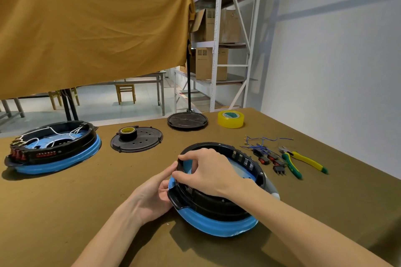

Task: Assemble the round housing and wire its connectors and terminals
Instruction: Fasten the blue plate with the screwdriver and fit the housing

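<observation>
Round housing (219, 201) sits on the tabletop (65, 212) at centre-front, directly btwn both hands, tilted w/ its near-left edge raised. Black plastic ring w/ slotted vents along the far wall, seated in a glossy blue rim; a black tab handle sticks out at its left side.

Left to right: 2nd housing (54, 147) at far left, same black ring on blue rim, flat on the tabletop, white wires and red switches inside. Next, a black perforated disc (138, 142), matte, w/ a roll of black tape (128, 132) resting on its left part. Left hand (154, 193) is at the housing's left edge, palm up, fingers curled loosely under and beside the tab handle, thumb on the ring's outer wall, so it grips the housing. Right hand (206, 171) comes over the top, fingers bent, thumb and fingertips pinching the ring's left rim. The two hands are close together, nearly touching at the thumbs.

Further back, a black round ribbed lid (187, 121) at a stand's foot, then a roll of clear yellowish tape (231, 119). Right of the housing: a bundle of thin blue wires (263, 143) w/ metal terminals, small black-and-red switches (271, 161) just beside them, and cutters (301, 161) w/ yellow-green handles, well apart from the hands.
</observation>
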Tool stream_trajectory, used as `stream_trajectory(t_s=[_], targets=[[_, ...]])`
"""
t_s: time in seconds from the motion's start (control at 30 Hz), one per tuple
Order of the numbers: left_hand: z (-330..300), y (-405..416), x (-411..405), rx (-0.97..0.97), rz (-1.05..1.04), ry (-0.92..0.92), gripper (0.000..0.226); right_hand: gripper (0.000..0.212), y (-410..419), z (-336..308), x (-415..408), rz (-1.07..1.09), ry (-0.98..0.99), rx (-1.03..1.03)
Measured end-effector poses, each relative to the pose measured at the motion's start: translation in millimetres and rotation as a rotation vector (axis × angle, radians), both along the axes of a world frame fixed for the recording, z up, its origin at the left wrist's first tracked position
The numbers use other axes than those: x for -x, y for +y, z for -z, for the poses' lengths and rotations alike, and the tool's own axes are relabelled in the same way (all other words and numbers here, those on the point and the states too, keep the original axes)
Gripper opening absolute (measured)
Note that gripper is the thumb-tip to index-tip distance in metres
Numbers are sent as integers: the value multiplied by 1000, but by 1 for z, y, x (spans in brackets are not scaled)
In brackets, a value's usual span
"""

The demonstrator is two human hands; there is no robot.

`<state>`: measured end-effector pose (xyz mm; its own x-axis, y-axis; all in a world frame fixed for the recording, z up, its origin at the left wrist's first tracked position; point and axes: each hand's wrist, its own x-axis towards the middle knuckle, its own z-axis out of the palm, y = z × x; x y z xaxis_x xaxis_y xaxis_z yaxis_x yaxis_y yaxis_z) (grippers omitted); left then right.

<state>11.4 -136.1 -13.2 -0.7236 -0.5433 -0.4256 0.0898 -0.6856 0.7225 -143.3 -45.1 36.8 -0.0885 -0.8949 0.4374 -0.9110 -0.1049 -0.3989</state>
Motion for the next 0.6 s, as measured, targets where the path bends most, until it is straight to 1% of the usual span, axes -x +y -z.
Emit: stream_trajectory(t_s=[0.07, 0.13, 0.23, 0.37, 0.43, 0.5, 0.53, 0.6], targets=[[0, 5, 4, -29, -54, 34, 70, 60, 1, 1, 0, 4, -58, 2], [1, 9, 7, -61, -109, 75, 64, 60, 2, 4, -2, -24, -100, 18], [1, 13, 8, -84, -137, 122, 58, 58, 3, 2, -1, -78, -125, 26], [0, 16, 9, -75, -177, 77, 68, 52, 3, -1, 5, -58, -142, 61], [-1, 17, 9, -64, -194, 60, 72, 50, 4, 1, 4, -69, -166, 43], [0, 16, 10, -54, -198, 53, 72, 48, 4, 0, 5, -88, -205, -1], [0, 16, 10, -54, -203, 53, 71, 46, 4, -2, 6, -101, -240, -27], [0, 16, 9, -56, -213, 59, 71, 33, 1, -9, 10, -141, -380, -63]])
